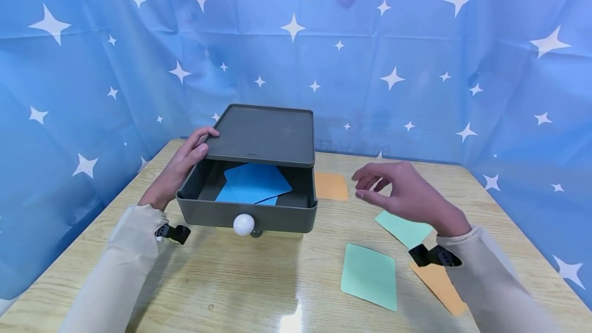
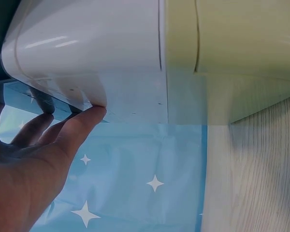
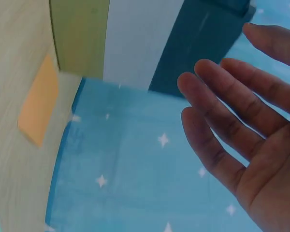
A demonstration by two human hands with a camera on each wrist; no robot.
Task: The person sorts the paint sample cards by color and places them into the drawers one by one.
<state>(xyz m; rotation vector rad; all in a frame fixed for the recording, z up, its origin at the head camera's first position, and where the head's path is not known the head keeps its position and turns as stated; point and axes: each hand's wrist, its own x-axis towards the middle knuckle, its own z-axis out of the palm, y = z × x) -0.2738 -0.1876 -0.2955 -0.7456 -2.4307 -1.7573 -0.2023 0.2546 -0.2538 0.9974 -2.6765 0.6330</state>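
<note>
A dark grey drawer box [image 1: 265, 135] stands on the wooden table [image 1: 259, 281]. Its drawer [image 1: 247, 216] with a white round knob [image 1: 243, 224] is pulled out, and blue cards [image 1: 254, 183] lie inside it. My left hand [image 1: 185, 161] rests on the box's left side, thumb on the top edge; in the left wrist view the thumb [image 2: 82, 126] presses the box wall [image 2: 87, 48]. My right hand [image 1: 398, 191] hovers open above the table to the right of the drawer, holding nothing. Its fingers [image 3: 222, 130] are spread.
An orange card [image 1: 331, 186] lies just right of the box. Two mint green cards [image 1: 370, 275] [image 1: 403, 229] and another orange card [image 1: 439, 287] lie at the front right. A blue star-print curtain [image 1: 416, 55] encloses the table at the back and sides.
</note>
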